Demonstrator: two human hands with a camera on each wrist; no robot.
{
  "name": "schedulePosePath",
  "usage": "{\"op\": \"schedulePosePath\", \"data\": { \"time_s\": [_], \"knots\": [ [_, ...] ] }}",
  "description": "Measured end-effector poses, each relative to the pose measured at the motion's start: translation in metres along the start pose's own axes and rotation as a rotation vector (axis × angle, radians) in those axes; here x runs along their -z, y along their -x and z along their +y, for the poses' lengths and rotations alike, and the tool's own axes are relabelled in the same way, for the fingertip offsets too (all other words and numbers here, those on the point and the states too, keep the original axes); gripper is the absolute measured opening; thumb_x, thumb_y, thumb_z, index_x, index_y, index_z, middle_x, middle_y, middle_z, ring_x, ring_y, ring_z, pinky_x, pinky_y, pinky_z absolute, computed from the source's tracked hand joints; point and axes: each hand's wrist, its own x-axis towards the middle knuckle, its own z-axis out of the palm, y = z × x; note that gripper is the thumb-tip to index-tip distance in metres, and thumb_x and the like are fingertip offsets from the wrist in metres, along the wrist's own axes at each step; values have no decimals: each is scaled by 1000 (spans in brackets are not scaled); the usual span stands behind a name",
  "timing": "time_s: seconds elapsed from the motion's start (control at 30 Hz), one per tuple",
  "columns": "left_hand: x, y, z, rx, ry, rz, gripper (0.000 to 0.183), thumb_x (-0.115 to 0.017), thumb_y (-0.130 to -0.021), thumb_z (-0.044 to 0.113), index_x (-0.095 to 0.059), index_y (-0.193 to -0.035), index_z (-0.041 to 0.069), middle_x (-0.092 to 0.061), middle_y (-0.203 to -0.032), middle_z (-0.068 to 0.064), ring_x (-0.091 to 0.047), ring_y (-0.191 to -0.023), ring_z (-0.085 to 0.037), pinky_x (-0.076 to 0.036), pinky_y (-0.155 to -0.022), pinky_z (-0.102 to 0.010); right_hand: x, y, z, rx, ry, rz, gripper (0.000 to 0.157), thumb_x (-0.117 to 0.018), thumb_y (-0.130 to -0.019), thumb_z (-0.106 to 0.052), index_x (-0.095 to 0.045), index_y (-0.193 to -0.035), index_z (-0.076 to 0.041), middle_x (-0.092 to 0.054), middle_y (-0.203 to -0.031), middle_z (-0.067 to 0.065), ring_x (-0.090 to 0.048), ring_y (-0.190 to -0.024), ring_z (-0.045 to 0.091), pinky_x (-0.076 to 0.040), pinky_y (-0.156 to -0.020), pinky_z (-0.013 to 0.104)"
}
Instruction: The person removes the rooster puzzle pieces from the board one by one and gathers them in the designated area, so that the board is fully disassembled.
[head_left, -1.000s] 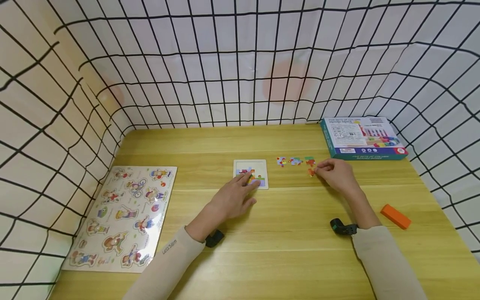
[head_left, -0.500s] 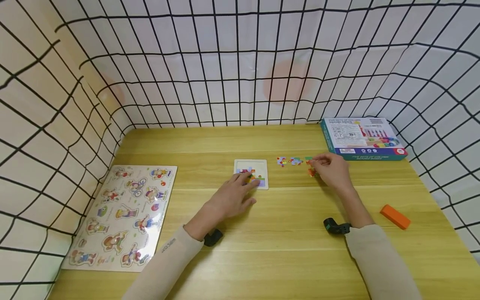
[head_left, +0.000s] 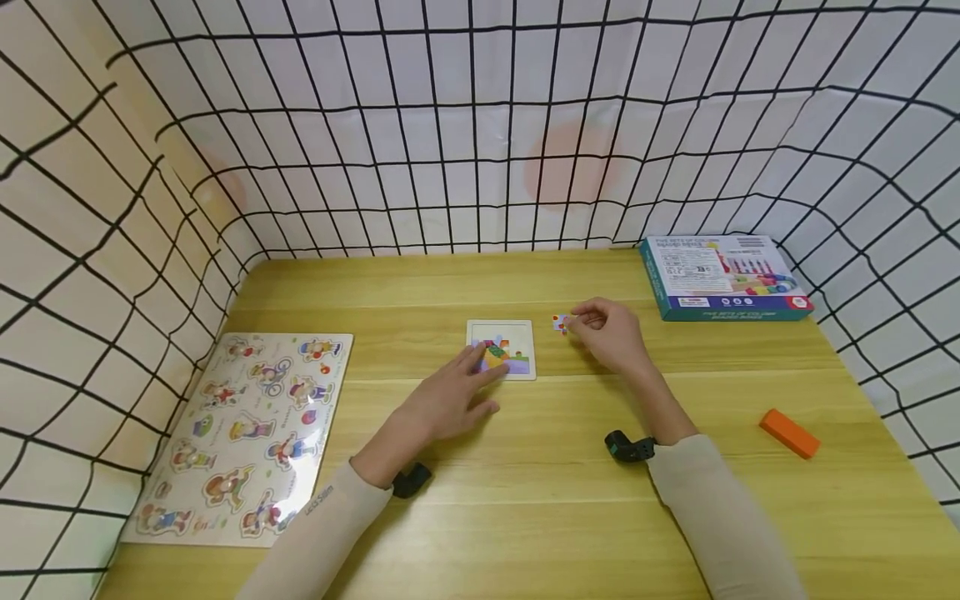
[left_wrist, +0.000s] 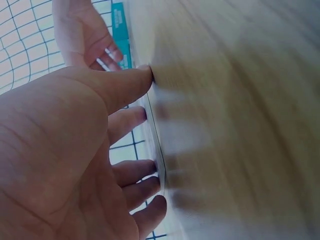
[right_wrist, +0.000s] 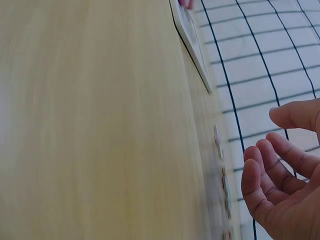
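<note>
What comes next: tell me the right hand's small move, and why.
Probably pinch the piece nearest the tray with the right hand: its fingertips are close by, thumb and fingers apart, and the left hand rests on the tray, whose far part shows bare.

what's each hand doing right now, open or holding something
Left hand: open, fingers on the puzzle.
Right hand: open, thumb and fingertips apart near a piece, nothing seen between them.
</note>
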Motion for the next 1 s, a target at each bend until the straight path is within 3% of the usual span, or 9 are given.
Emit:
{"op": "schedulePosePath", "data": {
  "time_s": [0.43,1.0],
  "knots": [
    [2,-1,0,-7,-26,-8,61,-54,-105,49,-37,-161,30,-18,-172,-17,-20,-159,-34,-32,-125,-50,-27,1,-17,37,-34,-83,32,-72,-97,-25,-70,-121,-3,-72,-108,13,-66,-96,26,-53,-81,31],
    [3,0,0,-23,-16,16,60,-57,-104,47,-42,-159,27,-22,-170,-20,-24,-157,-38,-34,-124,-51,-45,0,-30,67,-52,-210,38,-73,-97,-29,-70,-127,-6,-73,-116,13,-70,-107,31,-60,-88,41]
  ]
}}
